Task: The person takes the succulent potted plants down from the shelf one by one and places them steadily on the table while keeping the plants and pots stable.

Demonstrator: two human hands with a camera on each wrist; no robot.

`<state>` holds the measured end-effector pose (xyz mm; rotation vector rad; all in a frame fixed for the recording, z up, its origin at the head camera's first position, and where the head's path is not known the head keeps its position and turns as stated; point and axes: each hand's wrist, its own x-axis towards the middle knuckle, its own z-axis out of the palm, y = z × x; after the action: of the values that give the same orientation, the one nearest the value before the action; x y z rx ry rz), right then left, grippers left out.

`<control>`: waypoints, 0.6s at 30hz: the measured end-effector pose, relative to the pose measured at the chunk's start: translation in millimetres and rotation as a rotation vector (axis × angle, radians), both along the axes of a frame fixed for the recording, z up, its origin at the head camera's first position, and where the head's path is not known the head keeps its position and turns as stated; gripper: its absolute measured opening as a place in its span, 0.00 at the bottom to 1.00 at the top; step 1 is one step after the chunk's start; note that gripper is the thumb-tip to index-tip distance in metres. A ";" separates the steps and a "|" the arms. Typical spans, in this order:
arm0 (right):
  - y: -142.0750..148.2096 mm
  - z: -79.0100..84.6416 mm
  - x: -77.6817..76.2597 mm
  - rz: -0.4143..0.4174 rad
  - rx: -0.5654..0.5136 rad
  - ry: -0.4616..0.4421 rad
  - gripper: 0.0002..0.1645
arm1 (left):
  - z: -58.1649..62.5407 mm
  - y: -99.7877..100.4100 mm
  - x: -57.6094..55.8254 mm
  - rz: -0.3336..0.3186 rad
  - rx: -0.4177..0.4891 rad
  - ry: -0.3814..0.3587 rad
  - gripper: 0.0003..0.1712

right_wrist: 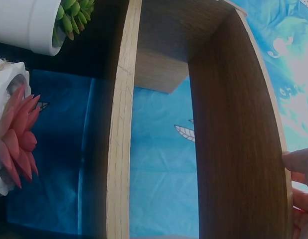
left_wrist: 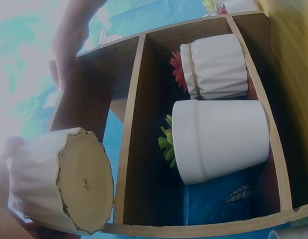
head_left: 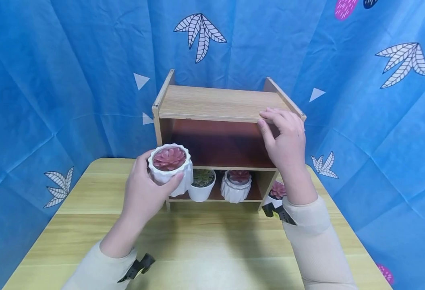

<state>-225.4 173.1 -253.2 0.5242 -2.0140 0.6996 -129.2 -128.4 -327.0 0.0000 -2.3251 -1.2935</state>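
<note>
The ribbed white pot is being clamped between the thumb and fingers of the left hand, off the tabletop, at the near left of the shelf unit. The near edge of the top board is being pinched by the right hand. The pot could be dropped if the one-handed grip slips, or chipped against the left panel; whether the two are touching cannot be told for certain. Within its rim a red succulent is being held. In the lower compartment, a green succulent is being held by a smooth pot at left, and a second red succulent by a pleated pot at right; both are being exposed to knocks by standing near the front. Farther right, a pink succulent is being held by another pot.
</note>
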 end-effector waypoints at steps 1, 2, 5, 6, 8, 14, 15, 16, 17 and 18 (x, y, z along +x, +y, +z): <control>-0.1 0.1 0.1 -0.001 0.000 0.000 0.15 | 0.0 -1.0 0.4 0.002 0.001 -0.004 0.52; -0.2 0.2 0.2 -0.001 0.001 -0.001 0.15 | -0.1 -1.9 0.9 0.004 0.001 -0.011 0.52; -0.4 0.6 0.3 0.001 0.001 0.001 0.15 | -1.3 -4.9 2.6 0.008 0.001 -0.039 0.52; -0.4 0.6 0.3 0.002 0.001 0.002 0.15 | -2.0 -5.9 2.9 0.011 -0.003 -0.047 0.52; -0.3 0.7 0.3 0.004 0.001 0.003 0.15 | -3.9 -7.8 3.5 0.016 -0.009 -0.058 0.52; 0.6 0.2 0.0 0.008 0.005 0.014 0.15 | -11.9 -13.3 4.6 0.038 -0.030 -0.067 0.53; 0.7 0.1 0.0 0.009 0.006 0.016 0.15 | -13.2 -14.3 5.1 0.041 -0.031 -0.067 0.53; 0.7 0.0 0.0 0.011 0.007 0.017 0.15 | -14.4 -15.4 5.6 0.044 -0.033 -0.065 0.53; 0.7 -0.1 0.1 0.011 0.008 0.018 0.15 | -15.5 -16.3 6.0 0.042 -0.032 -0.062 0.53; 0.7 -0.1 0.3 0.011 0.007 0.017 0.15 | -16.8 -17.2 6.2 0.042 -0.035 -0.061 0.53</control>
<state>-225.1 173.8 -253.3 0.5445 -1.9999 0.6927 -122.9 -145.6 -343.7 0.0781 -2.3862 -1.2483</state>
